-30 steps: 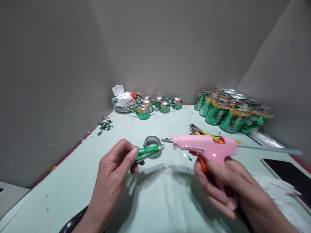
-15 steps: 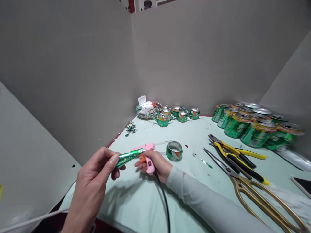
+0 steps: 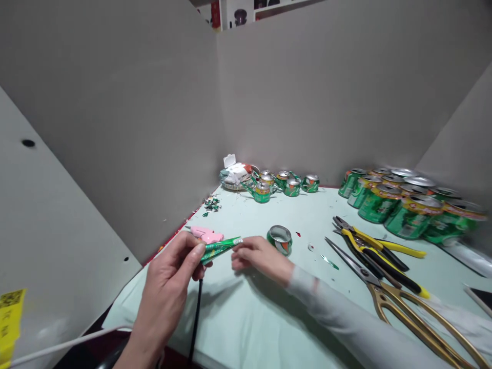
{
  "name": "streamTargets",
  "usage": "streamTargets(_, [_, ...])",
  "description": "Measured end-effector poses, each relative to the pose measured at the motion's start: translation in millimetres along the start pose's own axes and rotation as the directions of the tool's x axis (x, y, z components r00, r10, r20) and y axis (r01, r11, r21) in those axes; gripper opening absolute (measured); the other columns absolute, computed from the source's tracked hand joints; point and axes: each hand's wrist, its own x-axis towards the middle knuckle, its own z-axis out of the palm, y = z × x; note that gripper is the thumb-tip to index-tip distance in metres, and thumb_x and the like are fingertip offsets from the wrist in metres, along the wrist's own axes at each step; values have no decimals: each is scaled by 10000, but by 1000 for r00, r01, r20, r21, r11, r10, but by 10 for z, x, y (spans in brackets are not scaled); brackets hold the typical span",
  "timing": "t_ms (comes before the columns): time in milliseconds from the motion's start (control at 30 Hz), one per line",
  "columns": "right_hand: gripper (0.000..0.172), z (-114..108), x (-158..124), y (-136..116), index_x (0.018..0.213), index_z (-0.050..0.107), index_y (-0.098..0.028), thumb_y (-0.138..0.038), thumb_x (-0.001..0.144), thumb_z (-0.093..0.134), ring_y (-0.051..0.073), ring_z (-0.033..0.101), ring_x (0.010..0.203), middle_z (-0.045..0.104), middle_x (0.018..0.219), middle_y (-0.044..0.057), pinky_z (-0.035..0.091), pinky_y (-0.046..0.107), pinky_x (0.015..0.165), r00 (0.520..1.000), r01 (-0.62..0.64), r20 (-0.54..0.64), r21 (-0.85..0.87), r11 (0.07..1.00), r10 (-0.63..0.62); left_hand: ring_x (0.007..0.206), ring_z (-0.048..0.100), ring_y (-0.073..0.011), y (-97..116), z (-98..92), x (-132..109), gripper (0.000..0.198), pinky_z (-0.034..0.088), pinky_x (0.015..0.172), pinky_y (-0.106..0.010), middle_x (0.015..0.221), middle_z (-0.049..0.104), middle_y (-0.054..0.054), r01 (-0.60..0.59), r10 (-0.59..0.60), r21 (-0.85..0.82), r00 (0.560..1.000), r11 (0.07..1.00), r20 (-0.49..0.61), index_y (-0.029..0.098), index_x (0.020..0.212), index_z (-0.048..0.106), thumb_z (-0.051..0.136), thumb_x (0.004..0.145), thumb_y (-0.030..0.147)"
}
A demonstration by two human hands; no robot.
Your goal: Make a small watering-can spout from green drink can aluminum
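My left hand (image 3: 169,287) pinches a green cone rolled from can metal (image 3: 220,247), its tip pointing right. My right hand (image 3: 258,254) hovers just past that tip, its fingers loosely curled and holding nothing. A pink glue gun (image 3: 206,234) lies on the pale green table (image 3: 246,318) behind the cone, near the left wall. Its black cord (image 3: 196,320) runs down off the front edge. To the right of my right hand stands a short ring cut from a green can (image 3: 280,239).
Yellow-handled pliers (image 3: 378,248) and gold scissors (image 3: 407,310) lie to the right. Several green cans (image 3: 403,205) stand at the back right. Small can-made watering pots (image 3: 282,183), a wipes pack (image 3: 235,171) and a pile of pull tabs (image 3: 211,205) sit at the back. Grey walls close in on three sides.
My right hand carried the pink glue gun to the left, laid it on the table by the wall and let go. It now sits by the cone's tip. The view swung left.
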Motion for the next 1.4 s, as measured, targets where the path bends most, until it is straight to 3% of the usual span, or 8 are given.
streamTargets(67, [147, -234, -358, -92, 892, 655, -121, -258, 905, 605, 195, 638, 728, 657, 852, 69, 553, 393, 687, 995, 47, -81, -126, 991, -58, 589, 491, -129, -11, 71, -11, 243, 381, 604, -256, 635, 556, 58, 18, -17, -14, 999, 1000, 48, 226, 725, 543, 548, 922, 369])
streamTargets(167, [280, -473, -862, -243, 1101, 638, -192, -238, 829, 688, 229, 591, 986, 635, 1119, 72, 458, 432, 940, 955, 177, -171, -328, 928, -242, 589, 499, -123, 5, 259, -34, 248, 388, 606, -255, 671, 562, 53, 44, -36, -47, 988, 998, 151, 221, 710, 528, 554, 915, 359])
streamTargets(300, [598, -579, -1252, -263, 1333, 487, -171, -248, 803, 754, 263, 518, 1131, 591, 1245, 113, 416, 420, 987, 850, 413, 92, -727, 548, -519, 594, 502, -127, 80, 617, -77, 274, 379, 603, -256, 633, 528, 53, 53, -29, -65, 945, 996, 327, 218, 688, 521, 528, 924, 358])
streamTargets(433, [380, -669, -1375, -145, 1221, 541, -139, -187, 872, 683, 232, 555, 967, 655, 1042, 91, 444, 367, 861, 786, 453, 120, -779, 434, -607, 609, 493, -126, 177, 946, -118, 282, 366, 613, -254, 644, 515, 53, 84, -38, -82, 891, 993, 452, 217, 693, 522, 528, 926, 375])
streamTargets(800, [102, -848, -1496, -144, 968, 665, -109, -97, 866, 663, 172, 579, 785, 689, 846, 56, 418, 277, 716, 750, 422, -57, -726, 543, -659, 685, 500, -145, 164, 1255, -126, 251, 363, 682, -275, 705, 557, 42, 98, -15, -129, 846, 987, 532, 229, 736, 538, 534, 950, 359])
streamTargets(1033, [95, -829, -1516, -142, 873, 659, -159, -70, 841, 670, 143, 577, 752, 656, 778, -3, 402, 249, 681, 803, 312, -167, -701, 641, -573, 724, 519, -140, 187, 1257, -190, 264, 383, 704, -246, 724, 562, 43, 103, -28, -104, 832, 989, 554, 245, 829, 590, 448, 988, 401])
streamTargets(1133, [107, -824, -1513, -125, 853, 649, -168, -65, 835, 666, 144, 579, 754, 649, 775, -8, 404, 254, 684, 828, 268, -193, -688, 675, -526, 751, 537, -150, 191, 1269, -212, 186, 407, 687, -240, 788, 581, 39, 55, -29, -31, 836, 998, 548, 256, 902, 596, 542, 933, 431])
streamTargets(1400, [105, -781, -1475, -24, 841, 624, -165, -62, 852, 643, 179, 560, 793, 637, 779, 13, 411, 299, 717, 843, 265, -166, -699, 664, -511, 772, 569, -168, 196, 1315, -254, 152, 418, 689, -253, 809, 648, 15, -10, -43, 98, 852, 995, 523, 231, 879, 638, 566, 919, 358])
